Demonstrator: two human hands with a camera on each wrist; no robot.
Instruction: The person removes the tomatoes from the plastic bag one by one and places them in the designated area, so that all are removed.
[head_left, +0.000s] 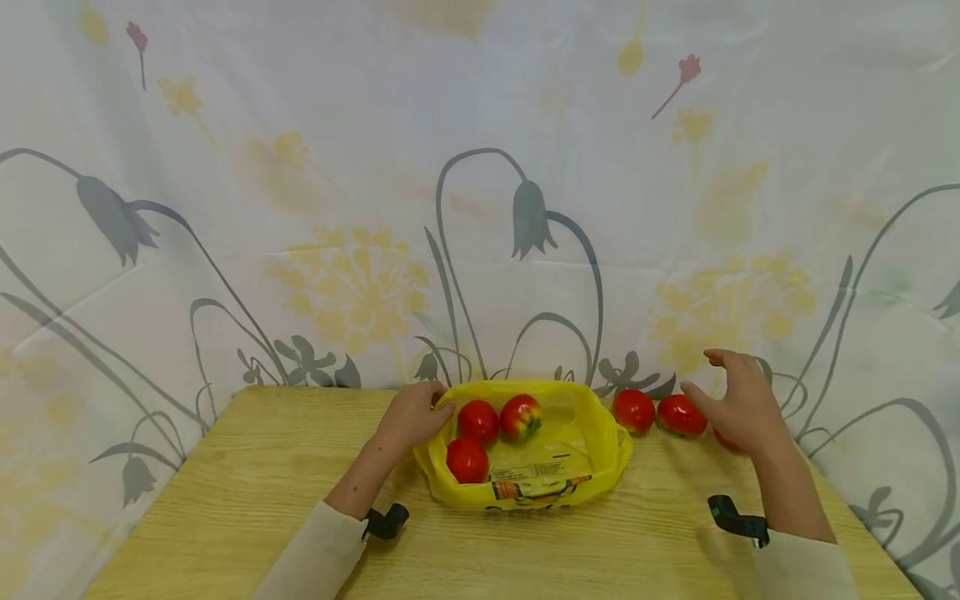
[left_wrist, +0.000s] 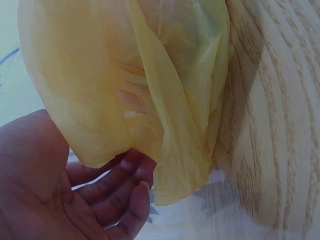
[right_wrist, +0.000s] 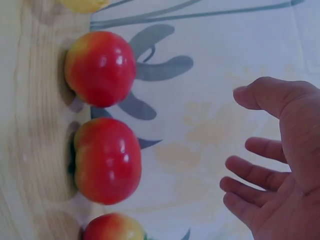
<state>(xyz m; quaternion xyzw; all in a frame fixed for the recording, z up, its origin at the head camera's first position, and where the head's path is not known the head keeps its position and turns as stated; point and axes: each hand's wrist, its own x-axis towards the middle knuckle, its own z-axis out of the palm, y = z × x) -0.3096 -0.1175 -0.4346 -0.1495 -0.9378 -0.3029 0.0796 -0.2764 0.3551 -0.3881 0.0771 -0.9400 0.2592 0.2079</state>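
A yellow plastic bag (head_left: 600, 425) lies with its mouth wide open on the table, and three red tomatoes (head_left: 477, 422) are inside at its left and back. My left hand (head_left: 412, 414) grips the bag's left rim; in the left wrist view its fingers (left_wrist: 117, 197) curl behind the thin plastic. Right of the bag, three more tomatoes (head_left: 633, 412) stand in a row, the outermost partly hidden by my right hand (head_left: 738, 408). That hand is raised over the row's right end, thumb and fingers spread, holding nothing. The right wrist view shows it apart from the middle tomato (right_wrist: 108, 161).
The wooden table (head_left: 300, 450) ends at the back against a hanging cloth (head_left: 480, 300) printed with flowers. Dark straps with small devices (head_left: 386, 522) sit at both wrists. The tomato row stands close to the table's back edge.
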